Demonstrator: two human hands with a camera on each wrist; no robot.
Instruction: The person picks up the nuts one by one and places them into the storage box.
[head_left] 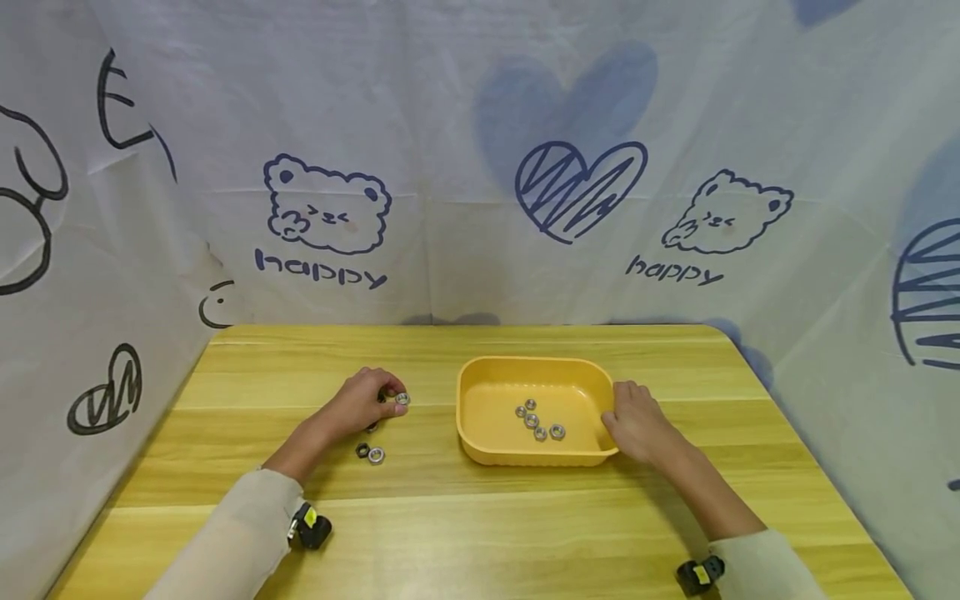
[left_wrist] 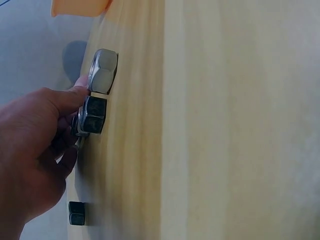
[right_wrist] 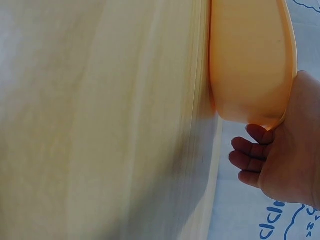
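My left hand (head_left: 356, 404) is over the left part of the table, pinching a silver hex nut (head_left: 402, 399) between thumb and fingertips. Dark nuts show under its fingers, partly hidden. Nearer to me, a dark nut (head_left: 363, 450) and a silver nut (head_left: 376, 456) lie side by side; the left wrist view shows this silver nut (left_wrist: 103, 71) large beside the thumb. Another dark nut (left_wrist: 76, 213) lies further along in that view. My right hand (head_left: 641, 421) grips the right end of a yellow plastic tray (head_left: 480, 454), thumb over the rim, fingers (right_wrist: 247, 162) outside.
Inside the tray, several silver nuts (head_left: 531, 421) lie loose on the bottom. The wooden table (head_left: 480, 533) ends at a back edge against a white printed cloth (head_left: 450, 233), which also hangs along both sides.
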